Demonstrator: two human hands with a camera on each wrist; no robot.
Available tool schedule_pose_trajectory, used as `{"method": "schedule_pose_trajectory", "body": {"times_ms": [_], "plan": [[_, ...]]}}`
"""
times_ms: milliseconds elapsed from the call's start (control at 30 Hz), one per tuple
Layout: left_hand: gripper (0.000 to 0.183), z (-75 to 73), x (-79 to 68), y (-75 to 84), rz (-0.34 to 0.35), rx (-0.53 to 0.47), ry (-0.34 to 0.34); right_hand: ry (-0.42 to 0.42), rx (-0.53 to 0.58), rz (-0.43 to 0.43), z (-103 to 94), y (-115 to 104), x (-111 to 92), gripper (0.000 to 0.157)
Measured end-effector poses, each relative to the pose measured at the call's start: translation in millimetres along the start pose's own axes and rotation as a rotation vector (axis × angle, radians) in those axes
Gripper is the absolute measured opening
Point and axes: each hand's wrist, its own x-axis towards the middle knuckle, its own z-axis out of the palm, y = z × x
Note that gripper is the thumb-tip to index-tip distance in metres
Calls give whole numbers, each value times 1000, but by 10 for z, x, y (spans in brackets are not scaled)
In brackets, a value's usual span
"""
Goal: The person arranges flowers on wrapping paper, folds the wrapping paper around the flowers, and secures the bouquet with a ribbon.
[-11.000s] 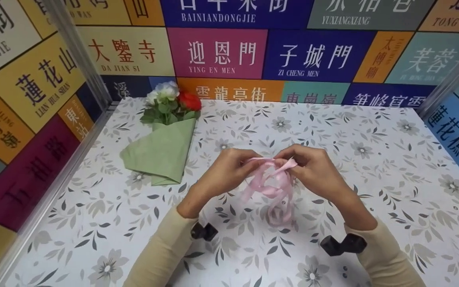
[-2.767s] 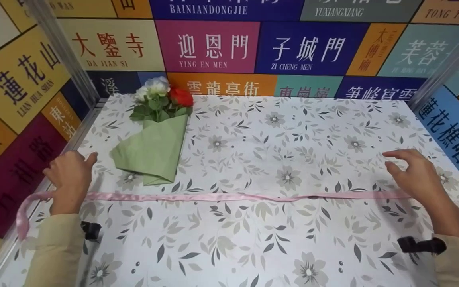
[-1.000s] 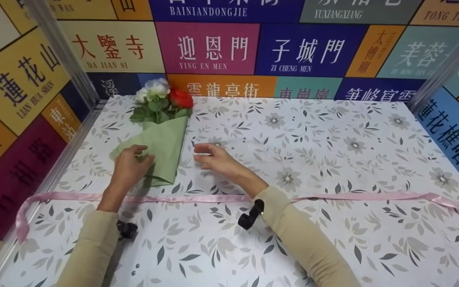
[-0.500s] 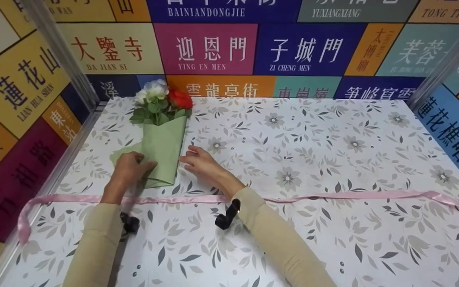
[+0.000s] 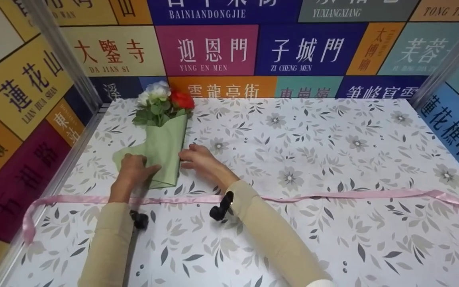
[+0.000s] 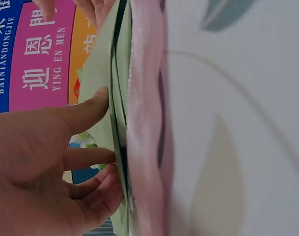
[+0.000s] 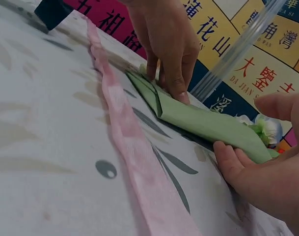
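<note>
A bouquet in green wrapping paper [image 5: 165,153] lies on the table's left side, its white flowers [image 5: 155,93] and red flower [image 5: 182,100] pointing away from me. My left hand [image 5: 132,169] pinches the paper's left side; the left wrist view shows the thumb [image 6: 97,105] on top and the fingers along the paper's edge. At the right edge is my right hand [image 5: 202,161], fingertips touching the paper and thumb raised apart in the right wrist view. A pink satin ribbon [image 5: 333,194] stretches across the table, passing under both forearms.
The table has a white cloth [image 5: 289,239] with grey flowers and leaves. Behind and beside it stand panels [image 5: 205,50] with Chinese lettering. A clear corner post [image 5: 70,59] rises at the back left. The ribbon's left end bends toward me near the table edge.
The ribbon, bunched in both hands at first, was laid out straight. Both hands then left it for the bouquet. The left hand took the paper and the right hand came up to its right edge.
</note>
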Motion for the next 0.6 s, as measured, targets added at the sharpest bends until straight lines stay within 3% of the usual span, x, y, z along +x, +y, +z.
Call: {"method": "schedule_pose_trajectory", "body": {"times_ms": [167,333,600], "plan": [[43,12,-12,-1,43,47,-2,-25,-147,-16,40,-41,68,68],[56,25,-21,-17,28,42,9,-48,-240,-51,82,-46,119,49],[67,38,-16,17,4,-10,-27,51,-328,-136,144,-23,186,50]]}}
